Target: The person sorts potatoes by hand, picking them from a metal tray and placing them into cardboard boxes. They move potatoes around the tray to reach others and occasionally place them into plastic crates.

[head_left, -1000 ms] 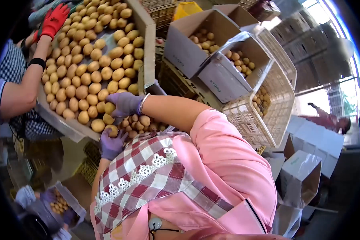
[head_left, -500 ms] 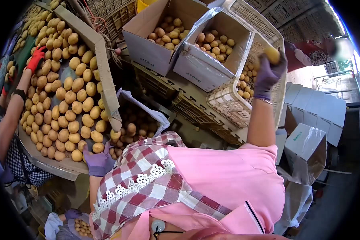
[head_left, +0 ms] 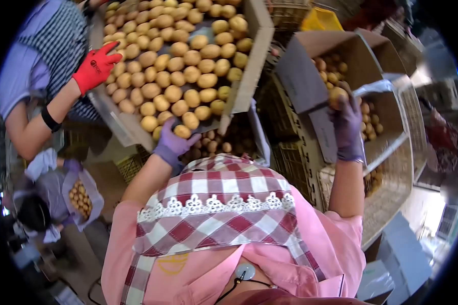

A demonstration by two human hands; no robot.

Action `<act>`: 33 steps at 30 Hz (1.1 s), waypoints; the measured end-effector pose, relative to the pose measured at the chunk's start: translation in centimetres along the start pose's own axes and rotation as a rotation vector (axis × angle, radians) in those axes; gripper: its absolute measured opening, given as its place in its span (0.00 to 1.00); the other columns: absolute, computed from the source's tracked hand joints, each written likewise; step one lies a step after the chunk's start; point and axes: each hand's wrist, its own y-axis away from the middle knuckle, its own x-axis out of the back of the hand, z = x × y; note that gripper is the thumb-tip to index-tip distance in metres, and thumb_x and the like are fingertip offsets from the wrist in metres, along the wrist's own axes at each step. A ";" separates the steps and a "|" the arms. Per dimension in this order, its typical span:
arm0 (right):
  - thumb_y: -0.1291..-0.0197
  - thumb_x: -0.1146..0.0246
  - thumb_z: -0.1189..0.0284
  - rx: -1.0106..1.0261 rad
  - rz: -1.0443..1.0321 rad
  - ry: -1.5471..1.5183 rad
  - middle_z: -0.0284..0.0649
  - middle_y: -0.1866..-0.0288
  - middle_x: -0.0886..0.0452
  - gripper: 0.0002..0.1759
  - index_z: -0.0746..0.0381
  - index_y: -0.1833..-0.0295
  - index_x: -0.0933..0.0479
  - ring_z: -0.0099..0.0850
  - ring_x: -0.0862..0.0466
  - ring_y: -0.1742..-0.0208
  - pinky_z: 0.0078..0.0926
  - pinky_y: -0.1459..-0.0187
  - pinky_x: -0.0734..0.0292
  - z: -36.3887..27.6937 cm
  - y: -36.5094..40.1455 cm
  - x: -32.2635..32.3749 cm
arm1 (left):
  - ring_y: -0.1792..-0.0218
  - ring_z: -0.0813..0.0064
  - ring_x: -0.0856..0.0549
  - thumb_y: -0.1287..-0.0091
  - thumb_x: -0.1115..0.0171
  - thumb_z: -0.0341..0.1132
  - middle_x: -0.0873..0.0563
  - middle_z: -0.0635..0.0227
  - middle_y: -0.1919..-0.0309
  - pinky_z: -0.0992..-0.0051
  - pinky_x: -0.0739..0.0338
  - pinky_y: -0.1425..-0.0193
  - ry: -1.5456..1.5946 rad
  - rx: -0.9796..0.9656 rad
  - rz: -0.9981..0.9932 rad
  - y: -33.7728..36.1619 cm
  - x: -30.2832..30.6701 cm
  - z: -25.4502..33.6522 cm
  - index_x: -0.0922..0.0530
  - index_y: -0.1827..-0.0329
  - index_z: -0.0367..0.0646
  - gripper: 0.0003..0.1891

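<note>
Many potatoes [head_left: 172, 93] lie spread over a sorting table [head_left: 122, 119] with a raised edge. My left hand [head_left: 175, 140], in a purple glove, is closed around a potato [head_left: 181, 131] at the table's near edge. On the right, my right hand [head_left: 345, 122], also purple-gloved, has its fingers wrapped round a potato [head_left: 336, 97]. It is over the near edge of a cardboard box [head_left: 310, 71] partly filled with potatoes. A second box [head_left: 392, 114] holding potatoes stands just right of that hand.
A co-worker's red-gloved hand [head_left: 97, 66] reaches over the table's left side. Another person [head_left: 48, 198] at the lower left is beside a bag of potatoes [head_left: 80, 200]. Plastic crates [head_left: 292, 162] stand beneath the boxes. Below the table edge are darker potatoes [head_left: 213, 144].
The view has turned toward the table. My right hand has moved from above the white crate to the first box, still with a potato. My left hand's fingers have closed around a potato.
</note>
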 end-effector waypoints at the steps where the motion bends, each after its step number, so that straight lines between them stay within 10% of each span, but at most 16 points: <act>1: 0.39 0.35 0.66 -0.040 -0.176 0.017 0.36 0.58 0.21 0.24 0.61 0.38 0.28 0.20 0.22 0.64 0.16 0.66 0.27 0.5 -0.9 -4.9 | 0.35 0.61 0.30 0.38 0.38 0.50 0.28 0.58 0.37 0.48 0.34 0.33 0.029 -0.006 0.025 0.2 -0.3 -0.1 0.39 0.33 0.47 0.34; 3: 0.44 0.32 0.69 0.030 -0.475 0.163 0.41 0.52 0.20 0.27 0.65 0.39 0.28 0.25 0.21 0.53 0.22 0.52 0.23 2.1 -2.2 -14.2 | 0.34 0.52 0.34 0.40 0.39 0.58 0.33 0.52 0.36 0.43 0.37 0.33 -0.434 -0.277 0.123 -3.6 6.2 0.2 0.42 0.31 0.48 0.40; 5: 0.48 0.30 0.67 0.219 -0.571 0.275 0.46 0.48 0.20 0.32 0.63 0.37 0.29 0.36 0.19 0.49 0.26 0.46 0.25 5.1 -3.8 -22.3 | 0.35 0.46 0.36 0.42 0.38 0.61 0.36 0.51 0.36 0.42 0.36 0.34 0.095 0.011 0.160 0.6 -0.1 -0.8 0.45 0.29 0.47 0.44; 9: 0.49 0.33 0.61 0.653 -0.651 0.661 0.52 0.30 0.37 0.40 0.55 0.30 0.37 0.47 0.35 0.31 0.46 0.33 0.39 13.3 -1.7 -34.6 | 0.41 0.48 0.30 0.43 0.48 0.72 0.36 0.51 0.36 0.44 0.27 0.42 0.016 -0.016 0.195 2.1 2.8 -0.8 0.45 0.28 0.49 0.48; 12: 0.46 0.39 0.55 1.017 -0.678 1.153 0.53 0.25 0.46 0.39 0.49 0.28 0.40 0.52 0.46 0.25 0.70 0.35 0.51 17.6 4.7 -34.0 | 0.39 0.54 0.30 0.39 0.56 0.73 0.35 0.59 0.35 0.43 0.32 0.40 0.008 -0.092 0.177 3.5 3.9 -1.9 0.42 0.29 0.52 0.43; 16: 0.41 0.44 0.54 0.877 -0.717 1.264 0.49 0.23 0.50 0.37 0.48 0.26 0.43 0.54 0.50 0.24 0.67 0.32 0.58 18.8 7.0 -28.5 | 0.35 0.56 0.34 0.34 0.58 0.68 0.35 0.62 0.34 0.42 0.35 0.37 -0.097 -0.158 0.141 3.3 5.0 -3.2 0.43 0.28 0.54 0.38; 20: 0.39 0.48 0.48 0.605 -0.319 1.016 0.52 0.23 0.50 0.39 0.49 0.25 0.47 0.56 0.53 0.24 0.66 0.31 0.59 20.0 5.5 -30.0 | 0.32 0.60 0.35 0.30 0.57 0.63 0.38 0.63 0.32 0.45 0.35 0.35 -0.022 -0.072 0.021 3.2 5.5 -2.2 0.45 0.29 0.52 0.34; 27: 0.43 0.40 0.49 0.978 -0.519 1.221 0.57 0.26 0.46 0.39 0.52 0.28 0.39 0.54 0.45 0.26 0.70 0.34 0.55 20.2 7.3 -26.8 | 0.40 0.59 0.32 0.37 0.48 0.67 0.35 0.62 0.41 0.52 0.28 0.40 -0.057 -0.097 -0.035 1.1 7.8 -3.1 0.41 0.32 0.55 0.37; 28: 0.43 0.41 0.50 0.962 -0.471 1.261 0.58 0.26 0.46 0.39 0.52 0.27 0.40 0.55 0.46 0.26 0.70 0.34 0.56 20.9 7.0 -26.2 | 0.33 0.63 0.33 0.35 0.42 0.58 0.31 0.59 0.36 0.53 0.36 0.32 0.026 -0.028 0.016 3.1 5.7 -2.1 0.57 0.26 0.46 0.45; 31: 0.40 0.43 0.50 0.765 -0.368 1.190 0.56 0.25 0.47 0.34 0.45 0.28 0.40 0.58 0.49 0.25 0.72 0.34 0.60 18.9 6.0 -29.3 | 0.42 0.60 0.23 0.50 0.23 0.38 0.24 0.51 0.43 0.67 0.30 0.35 -1.487 -0.714 0.137 3.6 6.4 -2.8 0.69 0.26 0.35 0.63; 33: 0.40 0.43 0.51 0.831 -0.456 1.295 0.51 0.25 0.44 0.32 0.46 0.31 0.36 0.58 0.47 0.26 0.74 0.35 0.59 18.0 6.3 -29.5 | 0.41 0.59 0.24 0.51 0.23 0.41 0.24 0.50 0.43 0.67 0.30 0.35 -1.528 -0.679 0.141 3.8 6.7 -3.1 0.69 0.27 0.32 0.64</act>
